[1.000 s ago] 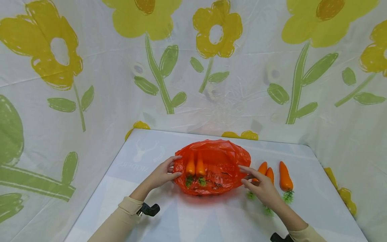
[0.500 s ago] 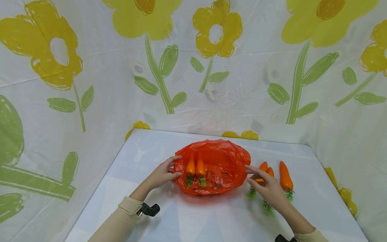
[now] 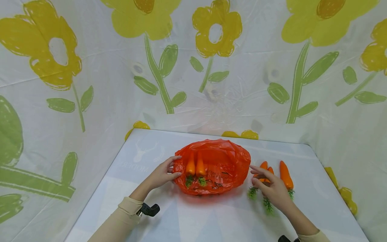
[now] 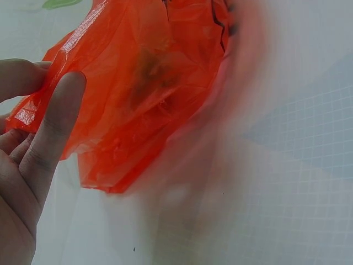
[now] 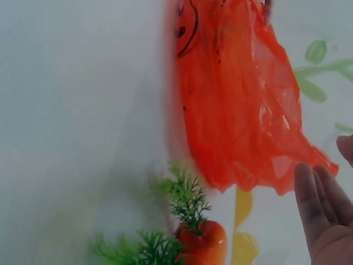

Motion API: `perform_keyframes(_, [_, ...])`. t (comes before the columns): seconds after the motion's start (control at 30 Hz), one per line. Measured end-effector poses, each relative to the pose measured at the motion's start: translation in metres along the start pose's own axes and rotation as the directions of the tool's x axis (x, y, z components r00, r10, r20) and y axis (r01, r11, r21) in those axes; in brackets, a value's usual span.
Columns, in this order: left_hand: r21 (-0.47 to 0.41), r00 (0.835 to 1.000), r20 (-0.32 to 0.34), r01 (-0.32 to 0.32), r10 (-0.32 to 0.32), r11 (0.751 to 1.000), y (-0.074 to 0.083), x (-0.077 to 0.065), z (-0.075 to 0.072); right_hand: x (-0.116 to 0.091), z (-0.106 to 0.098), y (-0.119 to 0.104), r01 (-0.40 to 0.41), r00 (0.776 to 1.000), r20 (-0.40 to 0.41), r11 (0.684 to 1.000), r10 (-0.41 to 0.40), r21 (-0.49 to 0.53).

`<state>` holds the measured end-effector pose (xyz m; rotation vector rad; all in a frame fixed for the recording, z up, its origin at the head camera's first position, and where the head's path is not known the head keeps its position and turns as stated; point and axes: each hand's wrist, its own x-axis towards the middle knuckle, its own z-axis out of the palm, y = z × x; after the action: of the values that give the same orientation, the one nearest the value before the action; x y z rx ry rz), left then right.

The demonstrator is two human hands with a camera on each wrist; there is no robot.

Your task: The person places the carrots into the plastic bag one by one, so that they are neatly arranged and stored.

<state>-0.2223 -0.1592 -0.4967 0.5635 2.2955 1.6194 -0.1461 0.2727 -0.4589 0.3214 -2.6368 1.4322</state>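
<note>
A red, crinkled plastic bag (image 3: 237,154) lay on the pale, smooth table (image 3: 196,218), its mouth gaping toward the person. Inside the bag, left of its middle, two orange, tapered carrots with green leafy tops (image 3: 190,168) sat side by side, leafy ends toward the mouth. The left hand (image 3: 161,175) pinched the bag's left rim between thumb and fingers, just as it had a second earlier. Neither the bag nor the two carrots in it had visibly shifted.

The right hand (image 3: 274,191) had changed place: earlier its fingertips overlapped the bag's right rim, and now they stood farther right, at the very edge of the bag. Its fingers reached out loosely, the thumb apart from them, gripping nothing; whether a fingertip brushed the plastic could not be told. Right of the bag, partly behind that hand, lay two loose orange carrots (image 3: 264,165), their leafy tops showing more fully than before. Farther right of the bag lay a third loose orange carrot (image 3: 285,174), its leafy top now more covered.
</note>
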Motion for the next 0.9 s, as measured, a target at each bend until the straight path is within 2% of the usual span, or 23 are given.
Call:
perform_keyframes(0.27, [-0.011, 1.0, 0.007, 0.004, -0.004, 1.0, 0.002, -0.001, 0.0, -0.002, -0.006, 0.012, 0.004, 1.0, -0.02, 0.998, -0.005, -0.069])
perform_keyframes(0.53, [-0.008, 1.0, -0.007, 0.005, -0.005, 1.0, 0.005, -0.002, 0.0, -0.002, -0.013, 0.022, -0.019, 1.0, -0.017, 0.999, 0.018, -0.044])
perform_keyframes(0.9, [0.001, 1.0, -0.016, 0.024, -0.024, 1.0, 0.003, -0.001, 0.0, -0.001, -0.023, 0.036, -0.075, 0.993, -0.109, 0.975, 0.053, -0.207])
